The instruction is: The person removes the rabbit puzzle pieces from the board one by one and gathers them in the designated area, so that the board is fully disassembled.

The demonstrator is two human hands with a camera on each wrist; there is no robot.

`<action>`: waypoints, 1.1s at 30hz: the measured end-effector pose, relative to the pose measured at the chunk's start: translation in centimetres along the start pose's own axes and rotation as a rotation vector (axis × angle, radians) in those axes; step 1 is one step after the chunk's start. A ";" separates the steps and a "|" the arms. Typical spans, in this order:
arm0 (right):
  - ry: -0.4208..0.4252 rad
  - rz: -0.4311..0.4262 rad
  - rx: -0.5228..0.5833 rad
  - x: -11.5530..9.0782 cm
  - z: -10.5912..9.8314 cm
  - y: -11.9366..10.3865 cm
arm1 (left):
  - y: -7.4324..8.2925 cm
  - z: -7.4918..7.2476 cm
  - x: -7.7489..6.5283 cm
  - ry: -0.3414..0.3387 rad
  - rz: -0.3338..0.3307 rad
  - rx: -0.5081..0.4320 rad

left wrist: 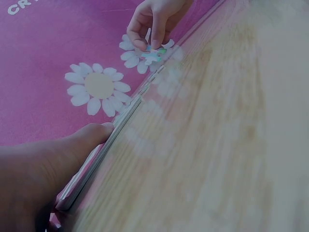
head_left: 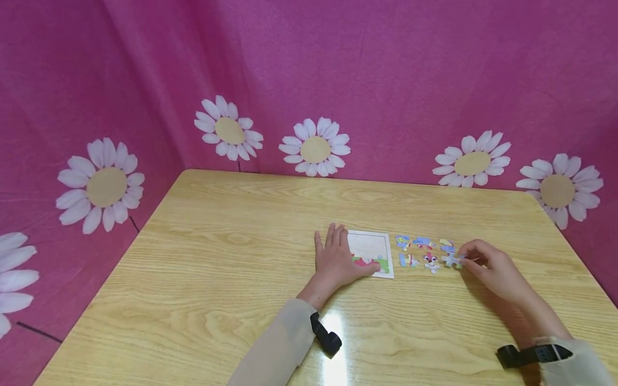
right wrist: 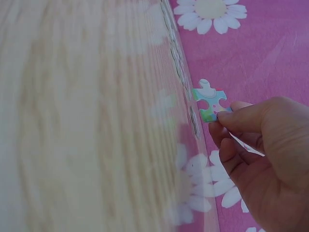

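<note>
A square puzzle tray (head_left: pixel 389 249) with a white border lies flat on the table, its bottom strip filled with green and pink pieces. My left hand (head_left: pixel 335 262) rests over the tray's left side, fingers spread and thumb across its lower edge. To the right, my right hand (head_left: pixel 497 273) pinches a light-blue and green jigsaw piece (right wrist: pixel 210 101) between thumb and fingers. That piece is tilted up above the tabletop in the right wrist view. Loose jigsaw pieces (head_left: pixel 424 243) lie in two rows between tray and right hand, one showing a pink animal face (head_left: pixel 431 261).
The wood-grain table (head_left: pixel 232 241) extends around the tray on all sides. Behind it and along the left hangs a pink cloth (head_left: pixel 386 80) printed with white daisies. A bright light reflection shows on the tabletop near the left wrist.
</note>
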State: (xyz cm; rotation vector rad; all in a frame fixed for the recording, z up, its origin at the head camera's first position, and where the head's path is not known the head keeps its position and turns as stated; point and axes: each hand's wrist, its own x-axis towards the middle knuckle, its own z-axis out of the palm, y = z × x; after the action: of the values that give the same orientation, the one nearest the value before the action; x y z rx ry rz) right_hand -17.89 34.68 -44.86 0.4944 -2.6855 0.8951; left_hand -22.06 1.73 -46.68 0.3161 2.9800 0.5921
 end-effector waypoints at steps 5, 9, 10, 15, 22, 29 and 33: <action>-0.002 0.011 0.008 -0.2 -0.2 0.2 | 0.0 -0.2 -0.1 0.002 0.009 -0.002; -0.021 0.013 0.021 -0.2 -0.3 0.2 | 0.0 -0.4 -0.3 0.000 0.014 -0.008; -0.028 0.014 0.023 -0.2 -0.3 0.3 | 0.0 -0.4 -0.3 -0.002 0.014 -0.009; -0.072 0.030 0.039 -0.1 -0.4 0.7 | 0.0 -0.3 -0.2 -0.007 0.006 -0.017; -0.134 0.047 0.074 -0.1 -0.7 1.0 | 0.1 -0.2 -0.1 -0.009 0.007 -0.022; -0.169 0.082 0.044 0.3 -0.7 1.2 | 0.1 -0.2 -0.1 -0.008 0.008 -0.011; -0.180 0.080 0.017 0.5 -0.6 1.4 | 0.0 -0.2 -0.1 -0.006 0.007 -0.010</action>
State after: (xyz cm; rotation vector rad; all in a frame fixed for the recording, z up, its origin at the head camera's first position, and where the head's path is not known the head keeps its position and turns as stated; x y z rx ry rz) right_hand -18.80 36.02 -44.99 0.4961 -2.8806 0.9376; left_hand -21.96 1.68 -46.49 0.3276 2.9706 0.6055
